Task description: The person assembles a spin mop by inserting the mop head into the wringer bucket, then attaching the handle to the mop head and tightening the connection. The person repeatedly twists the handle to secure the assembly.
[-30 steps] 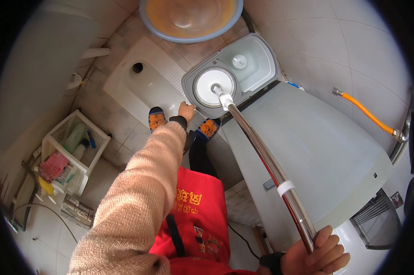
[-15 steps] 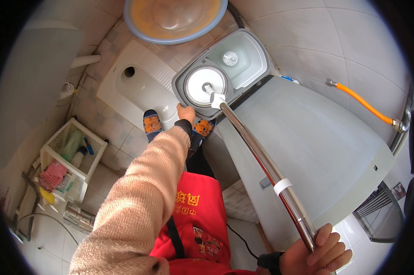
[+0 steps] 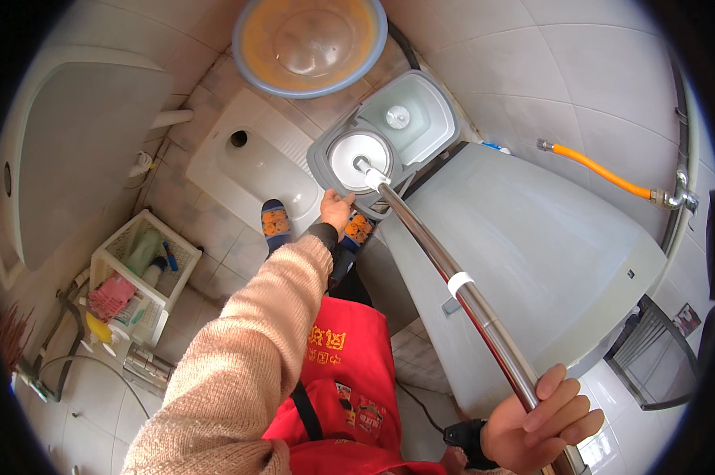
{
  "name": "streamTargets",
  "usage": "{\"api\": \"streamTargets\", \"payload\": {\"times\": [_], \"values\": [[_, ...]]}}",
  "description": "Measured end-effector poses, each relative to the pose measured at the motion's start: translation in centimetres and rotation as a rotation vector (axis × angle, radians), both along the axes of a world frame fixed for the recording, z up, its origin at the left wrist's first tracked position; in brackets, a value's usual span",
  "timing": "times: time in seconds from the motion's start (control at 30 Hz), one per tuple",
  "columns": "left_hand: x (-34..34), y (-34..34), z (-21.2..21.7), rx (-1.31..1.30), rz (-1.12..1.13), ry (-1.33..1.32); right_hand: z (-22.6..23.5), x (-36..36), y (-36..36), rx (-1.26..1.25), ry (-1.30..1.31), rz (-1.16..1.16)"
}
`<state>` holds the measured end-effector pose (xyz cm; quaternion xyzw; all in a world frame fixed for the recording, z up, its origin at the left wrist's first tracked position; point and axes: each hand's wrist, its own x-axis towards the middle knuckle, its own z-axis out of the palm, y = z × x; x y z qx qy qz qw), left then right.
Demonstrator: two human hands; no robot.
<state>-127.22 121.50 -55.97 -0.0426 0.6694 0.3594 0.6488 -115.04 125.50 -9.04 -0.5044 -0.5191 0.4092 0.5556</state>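
A flat mop stands in the grey two-part mop bucket (image 3: pixel 320 158). Its round white mop head (image 3: pixel 357 162) sits in the nearer, left compartment. From there the shiny metal mop handle (image 3: pixel 422 229), with a white collar partway along, slants toward me at the lower right. My left hand (image 3: pixel 337 210) is closed on the bucket's near rim, fingers curled over the edge. At the handle's upper part, my right hand (image 3: pixel 539 423) wraps round the pole with the fingers loosely curled. The bucket's right compartment shows a clear round piece (image 3: pixel 398 117) on its floor.
A squat toilet (image 3: pixel 258 162) lies left of the bucket, behind my slippers (image 3: pixel 276 220). A basin (image 3: pixel 310 47) stands at the back. On the right is a large grey machine (image 3: pixel 523 245) below an orange hose (image 3: pixel 603 168). A white storage rack (image 3: pixel 140 269) stands left.
The handle's white collar has moved down toward the bucket, farther from my right hand. My left hand stays at the rim. The whole view has shifted slightly.
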Motion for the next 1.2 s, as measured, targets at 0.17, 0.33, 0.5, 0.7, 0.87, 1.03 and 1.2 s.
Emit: {"api": "streamTargets", "payload": {"times": [0.17, 0.33, 0.5, 0.7, 0.87, 1.03, 1.2], "values": [[-0.5, 0.8, 1.0, -0.023, -0.14, -0.048, 1.3, 0.0, 0.1, 0.066, -0.013, 0.009], [-1.0, 0.8, 0.4, -0.06, -0.186, -0.043, 2.2, 0.8, 0.3, 0.04, -0.04, 0.082], [-1.1, 0.3, -0.8, -0.086, -0.219, -0.004, 0.6, 0.9, 0.1, -0.071, -0.083, 0.047], [-1.0, 0.0, -1.3, -0.079, -0.192, 0.008, -2.3, 0.6, 0.1, -0.187, -0.12, 0.013], [-1.1, -0.2, -1.6, -0.092, -0.223, 0.026, -3.5, 0.8, 0.3, -0.19, -0.124, 0.07], [-1.1, -0.2, -1.7, -0.117, -0.29, 0.038, -5.6, 1.3, 1.1, -0.267, -0.284, 0.267], [-1.0, -0.1, -1.4, -0.063, -0.242, -0.014, -6.7, 1.2, 1.1, -0.34, -0.283, 0.243]]}}
